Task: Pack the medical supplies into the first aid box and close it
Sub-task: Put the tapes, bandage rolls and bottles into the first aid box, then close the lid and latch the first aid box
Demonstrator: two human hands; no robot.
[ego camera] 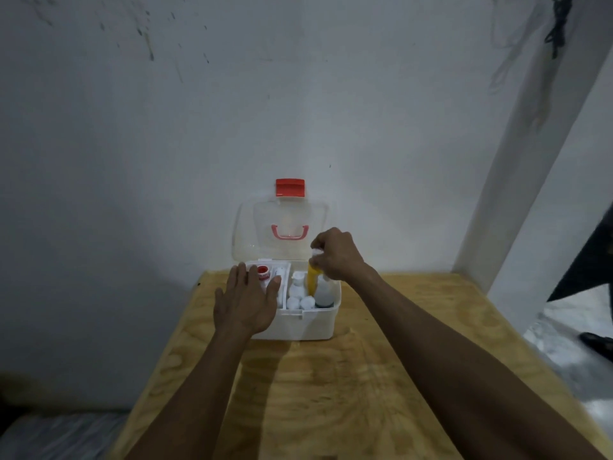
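Against the wall, at the far edge of the plywood table [381, 360], the white first aid box [306, 323] sits with its clear lid [262, 227] swung up and back, red latch [290, 187] at the top, pink handle [290, 232] showing through. The left hand [247, 303] lies flat over the box's left front corner, fingers straight and slightly spread, gripping nothing; I take it to be steadying the box. Just beyond its fingertips, in the left compartment, a small red-capped jar [262, 271] and something white beside it that I cannot make out. Right of the divider stand several white bottles [298, 295], their caps up, with a clear dark-based bottle [323, 295] near the right wall. The right hand [335, 254] pinches the white top of a yellow bottle [312, 280] between thumb and fingertips, holding it upright with its lower end down among the others.

By my reckoning the packing is nearly finished: the tabletop around the box shows nothing loose, so this yellow bottle looks like the last item. Left to do: seat it, let go, swing the lid down and snap the latch.
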